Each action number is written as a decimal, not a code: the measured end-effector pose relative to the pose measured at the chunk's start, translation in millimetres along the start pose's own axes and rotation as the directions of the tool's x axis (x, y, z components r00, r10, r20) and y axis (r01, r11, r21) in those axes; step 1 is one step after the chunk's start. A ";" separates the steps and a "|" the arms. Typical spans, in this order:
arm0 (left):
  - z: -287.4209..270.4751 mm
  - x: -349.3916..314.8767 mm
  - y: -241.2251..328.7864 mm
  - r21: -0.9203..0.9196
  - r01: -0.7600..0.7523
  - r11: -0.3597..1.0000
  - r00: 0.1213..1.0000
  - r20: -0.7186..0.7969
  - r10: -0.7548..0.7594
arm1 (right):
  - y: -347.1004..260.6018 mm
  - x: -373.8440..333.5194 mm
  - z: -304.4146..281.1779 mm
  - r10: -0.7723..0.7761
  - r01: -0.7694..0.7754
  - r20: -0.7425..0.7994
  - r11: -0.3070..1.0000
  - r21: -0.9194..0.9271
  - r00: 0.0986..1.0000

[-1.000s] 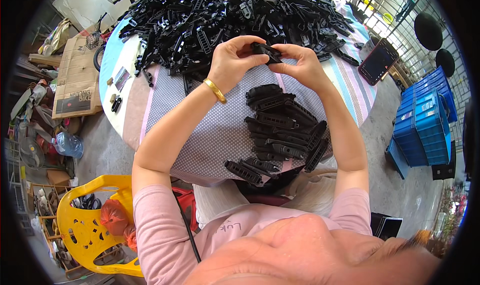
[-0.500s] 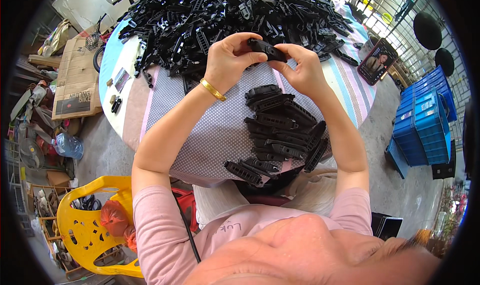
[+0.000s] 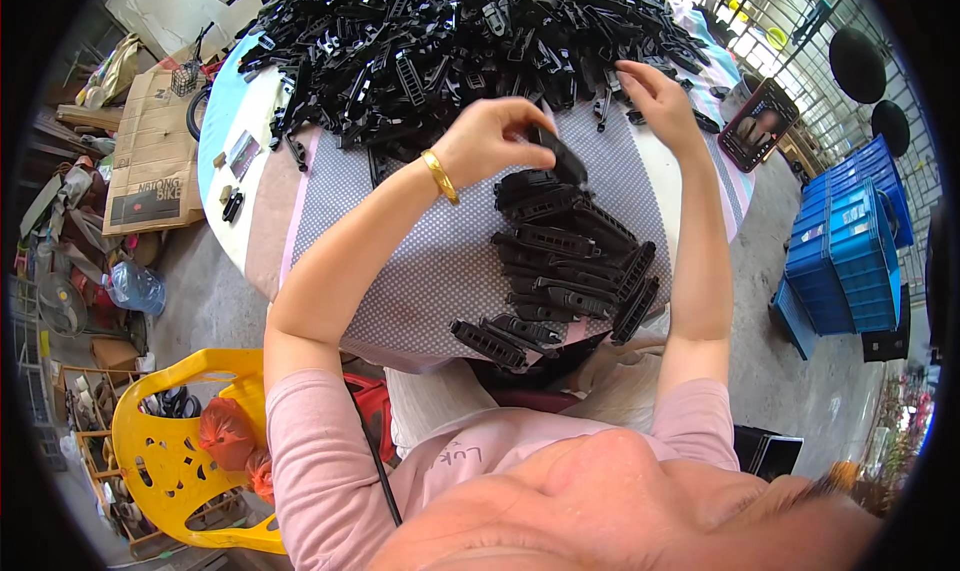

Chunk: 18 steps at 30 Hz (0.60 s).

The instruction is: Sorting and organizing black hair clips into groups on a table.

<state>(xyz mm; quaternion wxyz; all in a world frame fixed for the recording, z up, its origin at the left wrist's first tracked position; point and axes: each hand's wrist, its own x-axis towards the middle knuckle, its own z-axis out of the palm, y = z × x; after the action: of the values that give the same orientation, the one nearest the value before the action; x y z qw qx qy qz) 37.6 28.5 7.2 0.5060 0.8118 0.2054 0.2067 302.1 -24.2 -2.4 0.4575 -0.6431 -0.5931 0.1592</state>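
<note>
My left hand (image 3: 490, 139) is closed on a long black plastic part (image 3: 566, 161). It tilts the part just above the far end of a stack of similar black parts (image 3: 560, 241) on the table's near side. My right hand (image 3: 664, 109) is at the near right edge of a large heap of loose black plastic pieces (image 3: 430, 41). Its fingers stretch toward the heap, apart, with nothing visibly held. Several small black pieces lie beside the fingertips.
The round table has a striped and dotted cloth (image 3: 400, 261). A phone (image 3: 758, 126) stands at its right edge. Blue crates (image 3: 840, 256) are stacked on the floor to the right. A yellow chair (image 3: 165, 471) with red bags stands at the lower left, and a cardboard box (image 3: 155, 161) beyond.
Both hands held the black part together over the heap's edge. My right hand has let go and moved right to the heap; my left hand has brought the part nearer the stack.
</note>
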 end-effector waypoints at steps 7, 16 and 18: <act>-1.4 5.7 -11.9 0.039 0.022 0.999 0.967 0.253 -0.031 | 32.3 -3.7 -15.0 0.159 -0.083 0.016 0.595 -0.799 0.987; 8.4 22.3 -37.5 0.867 0.010 0.498 0.922 -0.200 0.330 | -5.3 -2.4 17.5 0.319 -0.205 0.046 0.705 -0.679 0.946; 8.3 23.9 -36.2 0.889 0.050 0.456 0.935 -0.202 0.292 | -1.6 -4.3 24.4 0.222 -0.145 0.038 0.746 -0.650 0.974</act>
<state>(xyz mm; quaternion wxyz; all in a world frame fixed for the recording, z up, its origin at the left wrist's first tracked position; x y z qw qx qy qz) 57.4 49.9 -25.9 -0.0450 0.9215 0.3037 0.2379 281.8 -18.5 -15.5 0.1576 -0.8058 -0.5702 0.0266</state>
